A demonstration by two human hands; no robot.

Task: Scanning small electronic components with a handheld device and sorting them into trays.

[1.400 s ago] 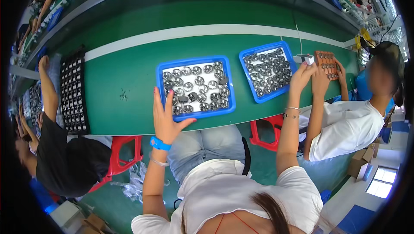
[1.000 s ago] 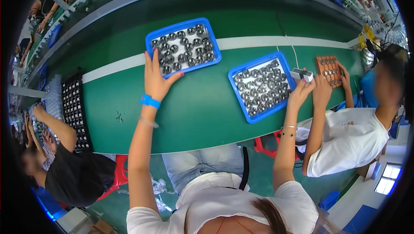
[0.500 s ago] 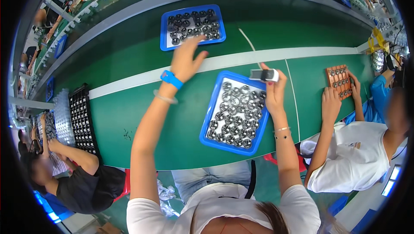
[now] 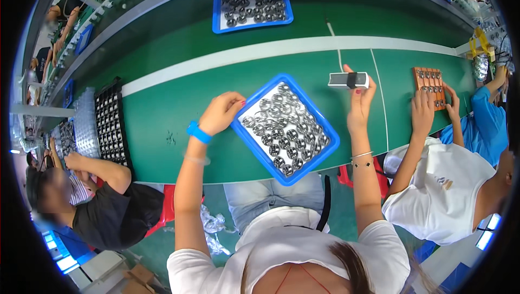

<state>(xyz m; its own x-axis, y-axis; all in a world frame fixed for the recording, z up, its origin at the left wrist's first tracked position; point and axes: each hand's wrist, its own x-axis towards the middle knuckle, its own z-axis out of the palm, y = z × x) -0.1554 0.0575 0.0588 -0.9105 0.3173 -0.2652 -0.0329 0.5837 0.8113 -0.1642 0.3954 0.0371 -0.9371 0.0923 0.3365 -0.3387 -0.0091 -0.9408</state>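
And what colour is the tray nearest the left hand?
The tray is blue, white inside; the head view shows it best.

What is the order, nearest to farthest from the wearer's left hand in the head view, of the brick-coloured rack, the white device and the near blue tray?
1. Near blue tray: the left hand is right at its left corner.
2. White device: to the right, in the right hand.
3. Brick-coloured rack: far right, by a co-worker's hands.
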